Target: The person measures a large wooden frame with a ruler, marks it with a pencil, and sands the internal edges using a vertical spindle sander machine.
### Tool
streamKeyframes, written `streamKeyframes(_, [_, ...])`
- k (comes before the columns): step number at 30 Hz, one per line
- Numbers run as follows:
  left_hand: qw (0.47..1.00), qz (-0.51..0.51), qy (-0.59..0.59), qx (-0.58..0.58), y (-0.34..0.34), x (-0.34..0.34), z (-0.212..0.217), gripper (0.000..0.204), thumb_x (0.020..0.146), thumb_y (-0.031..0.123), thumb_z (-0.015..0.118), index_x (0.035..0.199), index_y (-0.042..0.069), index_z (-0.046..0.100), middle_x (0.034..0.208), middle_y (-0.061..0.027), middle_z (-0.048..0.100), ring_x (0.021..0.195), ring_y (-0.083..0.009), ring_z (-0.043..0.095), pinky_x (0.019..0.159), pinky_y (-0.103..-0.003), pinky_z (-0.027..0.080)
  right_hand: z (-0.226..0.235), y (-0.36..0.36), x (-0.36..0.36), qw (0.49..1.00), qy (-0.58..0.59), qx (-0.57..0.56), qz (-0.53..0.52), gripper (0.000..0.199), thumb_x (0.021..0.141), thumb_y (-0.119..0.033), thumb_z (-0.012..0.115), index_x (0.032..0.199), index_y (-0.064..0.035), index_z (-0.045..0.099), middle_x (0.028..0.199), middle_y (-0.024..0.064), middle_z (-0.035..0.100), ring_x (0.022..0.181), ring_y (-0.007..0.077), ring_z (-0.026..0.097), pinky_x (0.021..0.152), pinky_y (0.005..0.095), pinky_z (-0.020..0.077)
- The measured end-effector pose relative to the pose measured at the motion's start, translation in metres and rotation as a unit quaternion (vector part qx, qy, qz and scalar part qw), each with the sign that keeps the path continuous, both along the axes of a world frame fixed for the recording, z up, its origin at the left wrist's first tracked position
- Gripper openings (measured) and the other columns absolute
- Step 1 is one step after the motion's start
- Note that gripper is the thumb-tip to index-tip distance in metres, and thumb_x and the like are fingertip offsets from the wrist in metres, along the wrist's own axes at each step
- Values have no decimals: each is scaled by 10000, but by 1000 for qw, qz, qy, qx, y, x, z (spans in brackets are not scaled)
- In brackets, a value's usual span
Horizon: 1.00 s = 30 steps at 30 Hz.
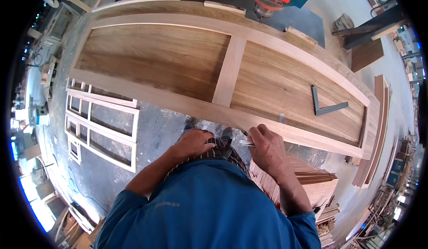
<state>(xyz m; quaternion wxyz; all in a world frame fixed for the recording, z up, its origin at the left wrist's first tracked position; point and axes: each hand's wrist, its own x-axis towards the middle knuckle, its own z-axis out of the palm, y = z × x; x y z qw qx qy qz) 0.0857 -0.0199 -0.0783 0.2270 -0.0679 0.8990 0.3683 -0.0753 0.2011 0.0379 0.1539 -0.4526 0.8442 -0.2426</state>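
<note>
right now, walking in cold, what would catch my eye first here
The long wooden door with its two darker panels fills the middle, a metal square lying on its right panel. At its near edge the right hand grips a small shiny tool, while the left hand rests by the waist. Pale window frames lie on the floor to the left.

Single head-worn fisheye view, looking steeply down and forward over the person's chest; near edge of the wooden door panel (223, 70) lies close below.
</note>
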Motion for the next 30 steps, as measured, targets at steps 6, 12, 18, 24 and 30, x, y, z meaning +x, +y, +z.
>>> streamKeyframes(6, [998, 23, 22, 45, -24, -6, 8, 600, 906, 428, 738, 1352, 36, 655, 1254, -269, 689, 1171, -437, 651, 1031, -492, 503, -19, -37, 41, 999, 7, -12, 40, 94, 826, -28, 619, 910, -35, 576, 899, 185, 641, 799, 425, 678, 665, 510, 554])
streamKeyframes(12, [985, -56, 70, 147, -65, 3, -22, 745, 864, 456, 787, 1451, 43, 589, 1431, -230, 604, 1331, -393, 566, 1148, -436, 433, 51, -69, 57, 995, -14, -94, 10, 161, 803, 50, 694, 908, -34, 605, 872, 130, 646, 743, 371, 673, 644, 445, 544])
streamKeyframes(18, [978, -16, 149, 147, -77, 10, -19, 720, 868, 462, 803, 1433, 56, 617, 1419, -185, 619, 1333, -328, 578, 1148, -415, 437, 109, -51, 60, 987, -27, -155, -21, 254, 738, 82, 714, 942, -37, 620, 880, 109, 652, 752, 323, 670, 641, 402, 535])
streamKeyframes(24, [929, -96, -56, 352, -72, -3, -10, 502, 947, 421, 770, 1270, 45, 694, 1148, -102, 730, 1094, -202, 661, 979, -355, 500, 120, -49, 58, 985, -48, -160, -48, 272, 738, 141, 710, 943, -17, 626, 881, 122, 668, 761, 304, 690, 652, 375, 548])
streamKeyframes(30, [911, -95, -94, 391, -67, 2, -11, 311, 991, 326, 726, 1099, 36, 706, 962, -57, 720, 957, -156, 649, 893, -336, 503, 104, -26, 45, 975, -46, -194, -100, 179, 832, 130, 711, 928, -7, 649, 867, 112, 676, 778, 238, 688, 673, 340, 537])
